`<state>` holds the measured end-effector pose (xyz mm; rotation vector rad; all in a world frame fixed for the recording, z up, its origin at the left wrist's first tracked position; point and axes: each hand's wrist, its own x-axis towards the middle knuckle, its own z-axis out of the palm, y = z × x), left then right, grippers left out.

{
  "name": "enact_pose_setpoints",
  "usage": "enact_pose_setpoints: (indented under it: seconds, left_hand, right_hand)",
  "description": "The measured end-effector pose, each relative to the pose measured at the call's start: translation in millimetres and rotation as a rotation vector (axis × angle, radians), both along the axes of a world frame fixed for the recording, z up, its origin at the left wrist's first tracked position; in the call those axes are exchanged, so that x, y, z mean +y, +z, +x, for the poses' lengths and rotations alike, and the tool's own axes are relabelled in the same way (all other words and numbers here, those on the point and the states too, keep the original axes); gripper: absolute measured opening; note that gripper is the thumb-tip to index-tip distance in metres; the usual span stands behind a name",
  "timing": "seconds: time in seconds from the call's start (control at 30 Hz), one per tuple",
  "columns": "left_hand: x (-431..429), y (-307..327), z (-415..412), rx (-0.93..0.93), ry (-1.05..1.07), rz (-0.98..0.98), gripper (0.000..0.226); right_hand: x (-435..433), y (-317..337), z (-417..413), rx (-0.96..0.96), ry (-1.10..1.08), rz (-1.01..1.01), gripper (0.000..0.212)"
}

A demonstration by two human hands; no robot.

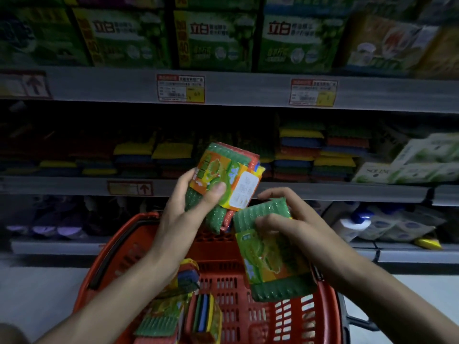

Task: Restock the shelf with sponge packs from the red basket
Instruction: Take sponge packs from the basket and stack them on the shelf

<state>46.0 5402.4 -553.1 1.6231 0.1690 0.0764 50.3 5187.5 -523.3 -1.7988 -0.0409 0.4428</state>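
My left hand (188,214) grips a sponge pack (228,175) with a green and orange label, held up in front of the middle shelf (323,192). My right hand (288,219) holds a second sponge pack (270,256) lower down, tilted over the red basket (248,306). The basket sits below both hands, with several more sponge packs (178,309) lying at its left side. Stacks of coloured sponge packs (323,155) fill the middle shelf behind my hands.
Green boxes (213,38) line the top shelf, with price tags (180,88) on its edge. White packs (422,160) stand at the right of the middle shelf. The bottom shelf holds purple items (47,229) at left and bottles (357,219) at right. Pale floor lies below.
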Motion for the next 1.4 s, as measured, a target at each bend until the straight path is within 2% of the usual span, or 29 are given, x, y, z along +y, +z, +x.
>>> enact_pose_setpoints:
  seconds: [0.13, 0.37, 0.53, 0.6, 0.73, 0.83, 0.97, 1.1, 1.2, 1.3, 1.4]
  left_hand:
    - [3, 3, -1, 0.005, -0.079, -0.065, 0.048]
    - [22, 22, 2, 0.064, -0.268, -0.034, 0.058]
    - [26, 18, 6, 0.047, -0.096, -0.074, 0.064]
    - [24, 16, 9, 0.041, -0.003, -0.092, 0.065]
    - [19, 15, 14, 0.030, 0.180, -0.201, 0.071]
    - [13, 13, 18, 0.010, 0.247, -0.227, 0.072]
    - [1, 7, 23, -0.047, 0.237, -0.189, 0.057]
    - [-8, 4, 31, -0.107, 0.201, -0.142, 0.032]
    - [-15, 9, 36, -0.115, 0.184, -0.130, 0.022]
    - [-20, 13, 40, -0.101, 0.170, -0.137, 0.020]
    - [-23, 15, 47, -0.060, 0.130, -0.136, 0.031]
  right_hand:
    - [1, -3, -3, -0.162, -0.032, -0.084, 0.040]
    - [0, -2, -4, -0.240, -0.044, -0.159, 0.048]
    - [-3, 4, -1, -0.319, -0.091, -0.277, 0.066]
    - [-3, 4, -1, -0.362, -0.061, -0.284, 0.064]
    - [3, 5, -4, -0.406, 0.039, -0.248, 0.061]
    - [7, 5, -6, -0.364, 0.115, -0.176, 0.063]
    - [13, -1, -11, -0.319, 0.173, -0.084, 0.070]
    - [12, -5, -11, -0.275, 0.121, -0.010, 0.073]
    - [9, -5, -5, -0.269, 0.051, 0.019, 0.075]
    - [9, -4, 6, -0.253, 0.020, 0.098, 0.073]
    - [9, -2, 19, -0.236, 0.008, 0.166, 0.072]
